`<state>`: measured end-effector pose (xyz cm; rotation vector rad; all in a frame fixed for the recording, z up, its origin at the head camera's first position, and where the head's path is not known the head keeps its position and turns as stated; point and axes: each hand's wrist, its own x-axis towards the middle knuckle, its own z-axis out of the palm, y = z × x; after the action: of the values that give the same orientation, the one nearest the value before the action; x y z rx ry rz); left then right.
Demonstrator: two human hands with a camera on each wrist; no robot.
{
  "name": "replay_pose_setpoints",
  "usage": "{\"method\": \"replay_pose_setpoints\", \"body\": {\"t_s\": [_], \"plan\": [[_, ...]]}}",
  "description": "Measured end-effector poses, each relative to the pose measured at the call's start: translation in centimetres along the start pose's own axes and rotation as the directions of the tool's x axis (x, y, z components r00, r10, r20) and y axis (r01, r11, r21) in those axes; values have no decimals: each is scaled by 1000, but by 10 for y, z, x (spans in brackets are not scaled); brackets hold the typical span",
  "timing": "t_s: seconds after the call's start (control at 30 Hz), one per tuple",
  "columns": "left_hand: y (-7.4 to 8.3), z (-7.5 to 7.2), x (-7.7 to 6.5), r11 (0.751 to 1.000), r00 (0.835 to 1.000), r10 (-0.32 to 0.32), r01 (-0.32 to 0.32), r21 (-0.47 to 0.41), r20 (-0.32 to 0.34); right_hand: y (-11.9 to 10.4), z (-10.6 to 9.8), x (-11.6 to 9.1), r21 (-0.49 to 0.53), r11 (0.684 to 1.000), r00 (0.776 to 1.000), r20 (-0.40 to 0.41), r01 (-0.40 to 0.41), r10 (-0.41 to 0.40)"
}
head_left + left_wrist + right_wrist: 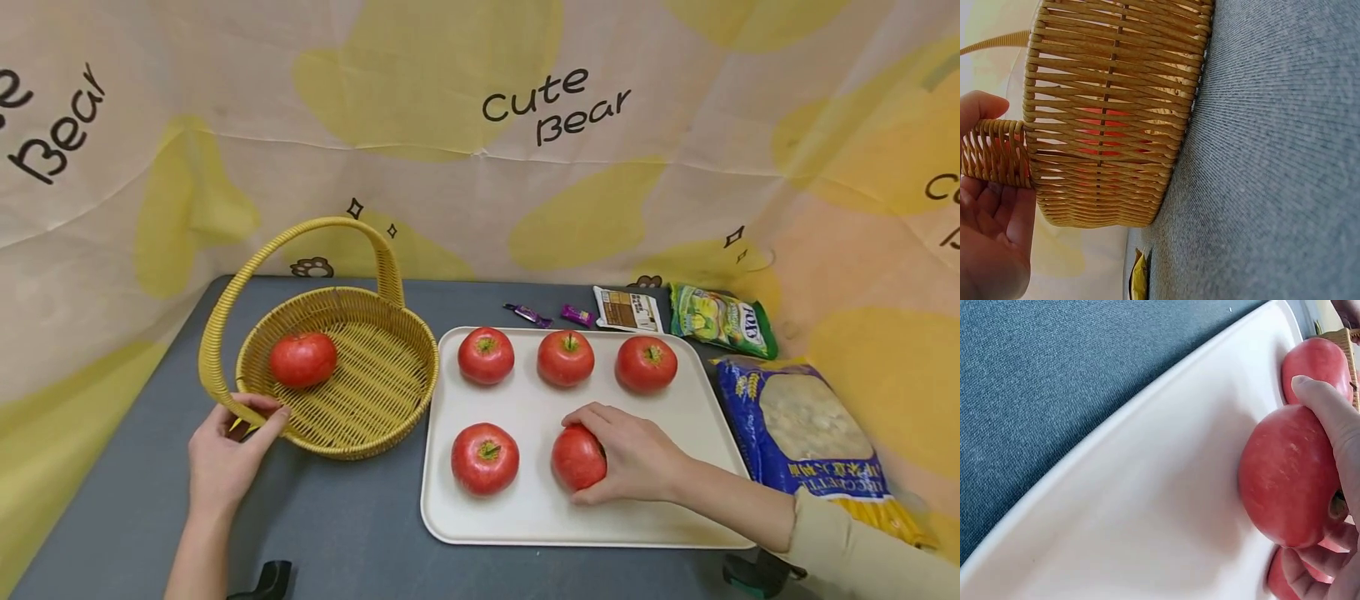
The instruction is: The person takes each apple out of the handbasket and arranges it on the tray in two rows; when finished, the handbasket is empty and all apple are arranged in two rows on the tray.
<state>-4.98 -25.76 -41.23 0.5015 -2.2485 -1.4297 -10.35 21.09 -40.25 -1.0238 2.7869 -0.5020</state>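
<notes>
My left hand [227, 457] grips the base of the handle [994, 153] of a yellow wicker basket [390, 421], at its near-left side. One red tomato [303, 360] lies inside the basket, left of its middle. Over a white tray [517, 517], my right hand [633, 457] holds a tomato [1291, 478] between thumb and fingers, its stem side turned toward the palm. Whether that tomato touches the tray I cannot tell. Just left of it sits another tomato [485, 458]. Along the tray's back stand more tomatoes [486, 356], stems up.
Behind the tray lie small purple-wrapped sweets [577, 315], a brown-and-white packet [628, 310] and a green bag [722, 320]. A blue pasta bag [813, 425] lies against the tray's right side. Printed cloth [450, 192] hangs behind the grey table [352, 525].
</notes>
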Motion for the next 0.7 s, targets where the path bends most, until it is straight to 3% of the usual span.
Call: {"method": "replay_pose_setpoints", "body": {"t_s": [0.4,0.57,0.7], "plan": [[-1,-1,0,1000,1000,-13,12,15,7,-6,6,2,-56,998,998,-57,24,-27],[-1,0,-1,1000,1000,-6,6,15,7,-4,8,2,75,996,998,-41,40,-37],[-1,0,-1,1000,1000,0,1,14,-3,-2,12,2,212,977,999,34,2,-10]]}}
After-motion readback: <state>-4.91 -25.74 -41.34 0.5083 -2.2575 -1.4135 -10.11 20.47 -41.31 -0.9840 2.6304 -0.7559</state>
